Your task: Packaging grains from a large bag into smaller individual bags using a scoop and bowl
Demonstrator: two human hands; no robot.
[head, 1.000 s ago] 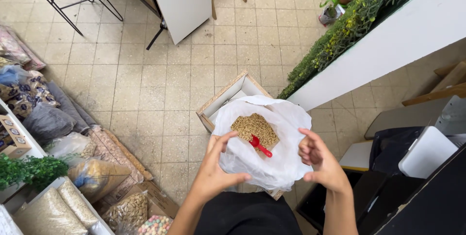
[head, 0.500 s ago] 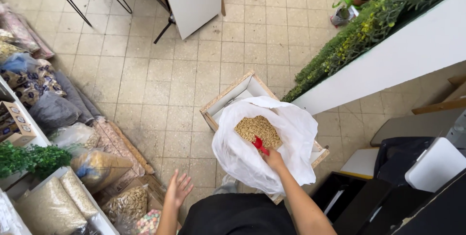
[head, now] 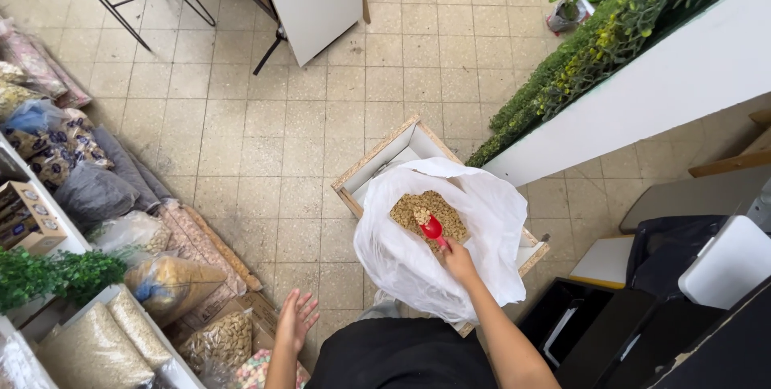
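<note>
A big white plastic bag (head: 474, 236) stands open in a wooden crate (head: 376, 166) and is filled with tan grain (head: 411, 206). My right hand (head: 458, 262) reaches into the bag and grips a small red scoop (head: 432, 228) heaped with grain. My left hand (head: 295, 318) hangs low at my side with its fingers spread, holding nothing, above clear bags of nuts and sweets (head: 221, 341).
Sacks and clear bags of dried goods (head: 96, 196) line the left side on the tiled floor. A white wall topped with green plants (head: 594, 44) runs along the right. A white board on a metal stand (head: 313, 4) is at the top. Dark bins (head: 594, 333) sit at lower right.
Both hands held the bag's rim a second ago. My left hand dropped away to my side, and my right hand went into the bag, took the red scoop and lifted grain.
</note>
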